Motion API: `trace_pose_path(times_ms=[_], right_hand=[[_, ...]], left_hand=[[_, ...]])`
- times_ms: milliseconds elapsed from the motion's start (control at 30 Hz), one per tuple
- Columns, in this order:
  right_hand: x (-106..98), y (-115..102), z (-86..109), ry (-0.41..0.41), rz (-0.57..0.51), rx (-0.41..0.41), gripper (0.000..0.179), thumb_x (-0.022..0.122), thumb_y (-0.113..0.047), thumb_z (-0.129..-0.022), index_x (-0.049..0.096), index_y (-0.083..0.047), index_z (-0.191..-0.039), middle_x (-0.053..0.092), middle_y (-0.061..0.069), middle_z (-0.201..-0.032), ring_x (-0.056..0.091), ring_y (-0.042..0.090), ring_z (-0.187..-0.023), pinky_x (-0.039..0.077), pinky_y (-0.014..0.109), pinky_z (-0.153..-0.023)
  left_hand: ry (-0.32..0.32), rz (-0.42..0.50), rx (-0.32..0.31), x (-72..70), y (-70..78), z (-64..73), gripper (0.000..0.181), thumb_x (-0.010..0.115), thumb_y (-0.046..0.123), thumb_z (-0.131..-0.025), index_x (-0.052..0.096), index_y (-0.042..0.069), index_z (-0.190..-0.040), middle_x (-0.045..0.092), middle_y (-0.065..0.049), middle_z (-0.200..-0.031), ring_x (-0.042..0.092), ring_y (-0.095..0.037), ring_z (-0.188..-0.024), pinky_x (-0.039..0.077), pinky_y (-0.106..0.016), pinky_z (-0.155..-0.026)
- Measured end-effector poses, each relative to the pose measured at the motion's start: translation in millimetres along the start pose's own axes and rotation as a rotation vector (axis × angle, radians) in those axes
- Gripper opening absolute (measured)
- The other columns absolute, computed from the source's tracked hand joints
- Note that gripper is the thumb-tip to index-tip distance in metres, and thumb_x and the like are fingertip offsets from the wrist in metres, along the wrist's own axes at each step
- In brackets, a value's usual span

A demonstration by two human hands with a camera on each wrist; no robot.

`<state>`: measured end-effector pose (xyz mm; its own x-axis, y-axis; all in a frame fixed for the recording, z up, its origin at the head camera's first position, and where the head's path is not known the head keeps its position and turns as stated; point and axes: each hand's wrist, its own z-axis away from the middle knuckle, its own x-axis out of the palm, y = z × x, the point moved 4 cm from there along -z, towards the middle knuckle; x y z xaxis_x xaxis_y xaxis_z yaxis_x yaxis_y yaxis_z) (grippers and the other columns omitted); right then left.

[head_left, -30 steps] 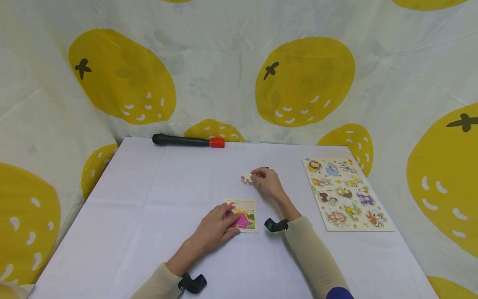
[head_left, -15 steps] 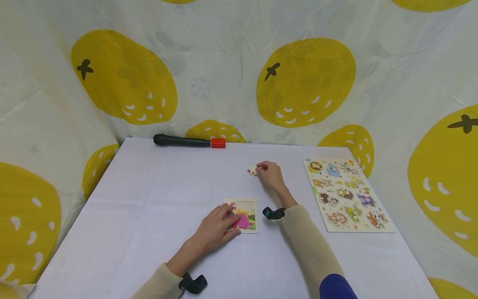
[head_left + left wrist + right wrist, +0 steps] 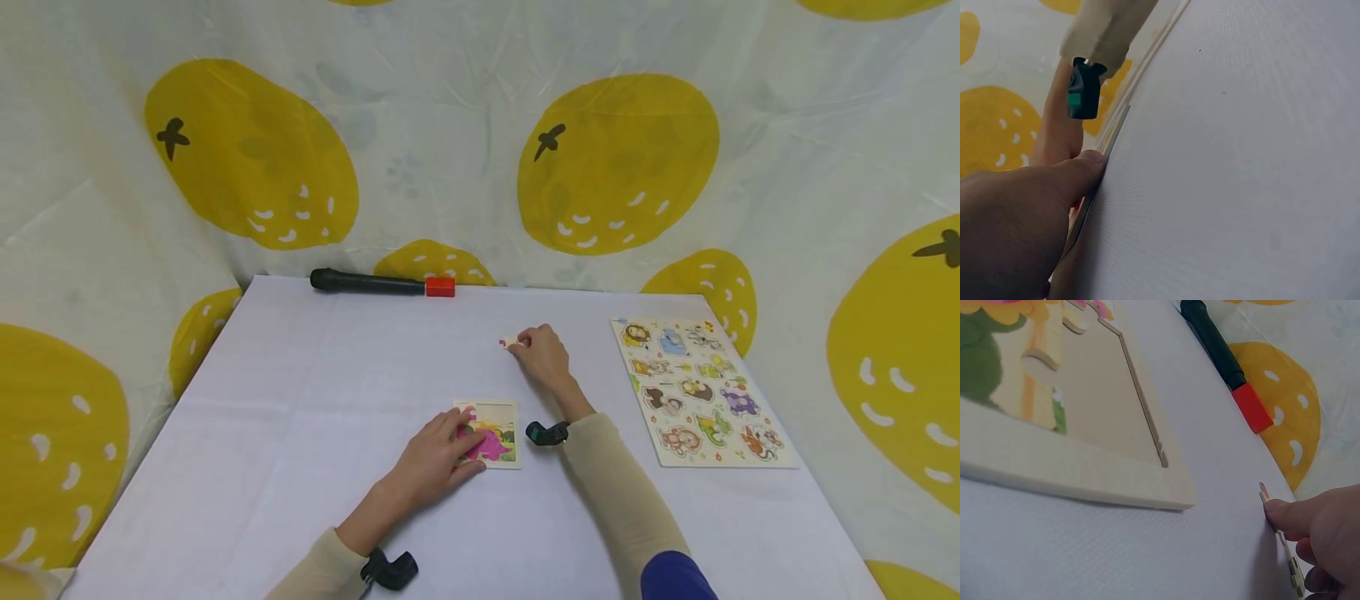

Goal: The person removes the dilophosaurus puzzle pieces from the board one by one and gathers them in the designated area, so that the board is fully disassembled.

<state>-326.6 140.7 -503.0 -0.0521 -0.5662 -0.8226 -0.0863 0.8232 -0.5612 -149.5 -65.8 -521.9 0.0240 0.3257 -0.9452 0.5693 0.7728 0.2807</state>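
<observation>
My left hand (image 3: pixel 431 457) rests on the left side of a small framed jigsaw puzzle (image 3: pixel 504 450) with a pink dinosaur picture. Its fingers lie over the picture, and its thumb (image 3: pixel 1082 172) touches the near edge. Beyond the puzzle, my right hand (image 3: pixel 545 357) pinches a small pale puzzle piece (image 3: pixel 507 342) with a pink mark, low over the table. Thumb and fingers cover most of that piece. In the right wrist view the wooden frame (image 3: pixel 1085 478) shows a bare recess beside several fitted pieces. Another thin edge (image 3: pixel 1296 575) shows under the curled fingers.
A larger board of animal pictures (image 3: pixel 708 396) lies at the right of the white table (image 3: pixel 300 450). Along the back edge lies a black microphone (image 3: pixel 367 282) with a red end. A curtain printed with yellow fruit (image 3: pixel 618 162) hangs behind and at the sides.
My right hand has moved a little away from me and to the right with the puzzle piece, then stayed about there. The left hand keeps its place on the framed puzzle.
</observation>
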Motion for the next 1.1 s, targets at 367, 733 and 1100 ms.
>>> trace_pose_path(times_ms=[367, 733, 1100], right_hand=[[1.8, -0.1, -4.8, 0.012, 0.006, 0.007, 0.03, 0.069, -0.027, -0.095, 0.073, -0.002, -0.108, 0.06, 0.014, -0.101, 0.056, 0.026, -0.088, 0.046, 0.039, -0.073], [-2.8, -4.8, 0.0, 0.037, 0.006, -0.005, 0.036, 0.067, -0.031, -0.093, 0.071, -0.001, -0.114, 0.06, 0.014, -0.102, 0.058, 0.027, -0.087, 0.05, 0.043, -0.075], [-6.5, -11.4, 23.8, 0.022, -0.023, -0.028, 0.042, 0.068, -0.037, -0.093, 0.071, -0.002, -0.117, 0.061, 0.014, -0.104, 0.059, 0.026, -0.088, 0.051, 0.041, -0.078]], left_hand=[[0.033, -0.008, 0.017, -1.2, 0.2, -0.4, 0.053, 0.061, 0.053, -0.095, 0.059, 0.028, -0.141, 0.047, -0.005, -0.151, 0.044, -0.025, -0.14, 0.041, -0.042, -0.116], [0.021, 0.02, -0.012, 0.4, 0.9, -1.0, 0.053, 0.061, 0.053, -0.095, 0.058, 0.029, -0.141, 0.045, -0.006, -0.155, 0.042, -0.026, -0.144, 0.037, -0.044, -0.118], [0.033, 0.044, -0.015, 5.5, 1.7, 2.3, 0.053, 0.063, 0.054, -0.094, 0.06, 0.028, -0.139, 0.045, -0.005, -0.154, 0.042, -0.025, -0.143, 0.04, -0.042, -0.116]])
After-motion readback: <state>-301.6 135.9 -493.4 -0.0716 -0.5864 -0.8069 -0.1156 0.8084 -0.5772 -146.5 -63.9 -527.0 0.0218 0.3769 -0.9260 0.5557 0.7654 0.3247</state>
